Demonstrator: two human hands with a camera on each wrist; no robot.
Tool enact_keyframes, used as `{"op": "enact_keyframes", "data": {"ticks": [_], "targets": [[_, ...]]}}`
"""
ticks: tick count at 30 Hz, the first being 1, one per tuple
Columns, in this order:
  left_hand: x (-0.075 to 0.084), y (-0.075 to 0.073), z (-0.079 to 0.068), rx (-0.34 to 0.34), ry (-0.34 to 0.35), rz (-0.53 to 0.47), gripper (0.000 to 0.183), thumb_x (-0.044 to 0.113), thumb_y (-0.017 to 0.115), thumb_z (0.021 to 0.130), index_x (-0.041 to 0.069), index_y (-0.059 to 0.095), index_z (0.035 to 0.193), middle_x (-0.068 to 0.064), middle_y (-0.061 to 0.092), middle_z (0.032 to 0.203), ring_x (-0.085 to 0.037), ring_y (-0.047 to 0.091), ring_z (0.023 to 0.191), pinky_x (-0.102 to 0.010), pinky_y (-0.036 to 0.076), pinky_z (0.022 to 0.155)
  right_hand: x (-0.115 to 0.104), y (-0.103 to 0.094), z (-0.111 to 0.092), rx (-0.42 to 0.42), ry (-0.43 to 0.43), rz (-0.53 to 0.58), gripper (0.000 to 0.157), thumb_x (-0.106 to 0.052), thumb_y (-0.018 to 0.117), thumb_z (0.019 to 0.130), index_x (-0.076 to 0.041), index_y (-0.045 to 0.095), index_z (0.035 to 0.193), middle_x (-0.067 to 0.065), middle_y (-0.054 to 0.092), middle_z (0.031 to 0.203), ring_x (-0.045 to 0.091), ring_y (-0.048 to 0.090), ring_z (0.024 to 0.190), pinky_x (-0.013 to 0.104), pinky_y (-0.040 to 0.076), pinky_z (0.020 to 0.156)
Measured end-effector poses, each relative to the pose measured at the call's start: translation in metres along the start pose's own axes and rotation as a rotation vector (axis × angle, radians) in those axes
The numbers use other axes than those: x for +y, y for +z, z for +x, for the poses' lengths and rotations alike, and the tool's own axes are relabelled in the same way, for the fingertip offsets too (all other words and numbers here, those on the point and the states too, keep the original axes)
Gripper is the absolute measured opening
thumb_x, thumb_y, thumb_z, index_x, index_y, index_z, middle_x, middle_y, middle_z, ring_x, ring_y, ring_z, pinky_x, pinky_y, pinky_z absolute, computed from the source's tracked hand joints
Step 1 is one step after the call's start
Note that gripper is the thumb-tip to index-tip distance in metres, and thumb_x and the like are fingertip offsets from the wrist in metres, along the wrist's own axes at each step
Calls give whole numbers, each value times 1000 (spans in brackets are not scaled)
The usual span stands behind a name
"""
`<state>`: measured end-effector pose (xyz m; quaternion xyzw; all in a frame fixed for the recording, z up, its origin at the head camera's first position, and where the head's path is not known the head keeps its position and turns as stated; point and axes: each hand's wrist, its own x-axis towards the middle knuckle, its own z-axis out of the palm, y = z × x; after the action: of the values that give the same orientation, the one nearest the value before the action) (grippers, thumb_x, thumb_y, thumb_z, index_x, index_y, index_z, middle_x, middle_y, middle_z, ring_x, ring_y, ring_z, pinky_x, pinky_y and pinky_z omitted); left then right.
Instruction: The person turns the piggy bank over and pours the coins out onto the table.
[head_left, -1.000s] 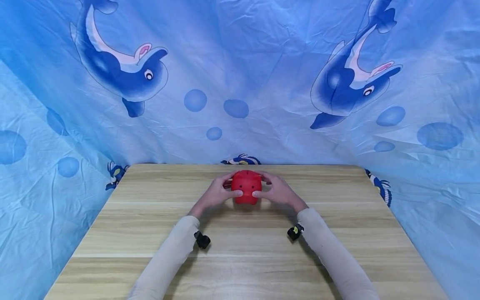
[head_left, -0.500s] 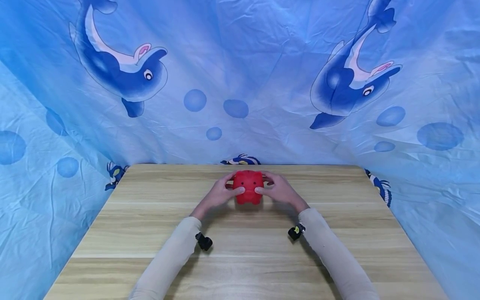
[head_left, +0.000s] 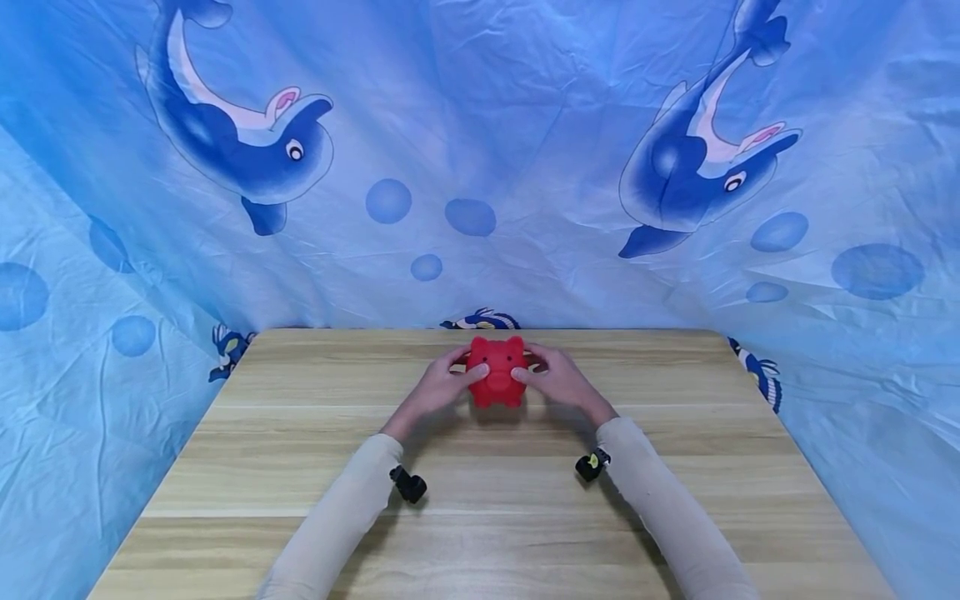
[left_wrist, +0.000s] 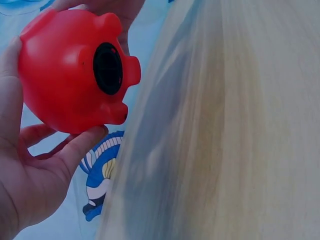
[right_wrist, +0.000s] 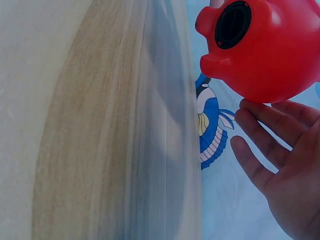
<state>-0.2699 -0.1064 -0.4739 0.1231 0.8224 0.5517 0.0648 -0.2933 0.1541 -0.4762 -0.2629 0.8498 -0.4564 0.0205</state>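
Between both hands is a red piggy bank (head_left: 497,383), raised off the table with its ears up and its face toward the head camera. My left hand (head_left: 437,387) grips its left side, thumb on the front and fingers reaching behind. On the opposite side my right hand (head_left: 558,381) holds it the same way. In the left wrist view the bank's underside shows, with stubby feet and a round black plug (left_wrist: 108,68). The right wrist view also catches the black plug (right_wrist: 233,25), while the fingers (right_wrist: 272,125) touch the rounded body.
A wood-grain table (head_left: 480,517) spreads under the arms, its far edge just behind the piggy bank. Blue curtain (head_left: 525,167) printed with dolphins and bubbles hangs behind and at both sides. A small black camera (head_left: 408,484) is strapped at the left wrist, another black camera (head_left: 588,467) at the right.
The piggy bank has tipped back, so its face has turned upward and the slot on top has gone from sight. It has shifted slightly right, and both hands have kept their hold.
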Motion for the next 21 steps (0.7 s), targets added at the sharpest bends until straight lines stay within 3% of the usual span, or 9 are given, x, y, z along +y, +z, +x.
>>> {"op": "enact_keyframes", "data": {"ticks": [10, 16, 21], "targets": [[3, -4, 0, 0, -27, -51, 74, 56, 68, 93, 10, 51, 149, -12, 60, 136, -29, 60, 119, -42, 59, 93, -6, 0, -2, 4, -25, -3, 58, -37, 65, 99, 0, 56, 142, 15, 69, 124, 29, 68, 108, 41, 60, 90], [4, -7, 0, -23, -84, -170, 71, 56, 67, 94, 11, 53, 147, -11, 62, 134, -27, 66, 114, -45, 58, 95, -8, 0, -3, -7, -41, 8, 64, -41, 65, 98, -1, 53, 146, 16, 67, 131, 29, 67, 109, 42, 59, 91], [6, -9, 1, -24, -142, -214, 76, 63, 66, 92, 11, 53, 146, -12, 65, 132, -26, 69, 109, -46, 57, 97, -8, 0, -4, -26, -41, 12, 68, -41, 66, 97, -2, 49, 150, 15, 66, 132, 28, 67, 110, 41, 59, 92]]}}
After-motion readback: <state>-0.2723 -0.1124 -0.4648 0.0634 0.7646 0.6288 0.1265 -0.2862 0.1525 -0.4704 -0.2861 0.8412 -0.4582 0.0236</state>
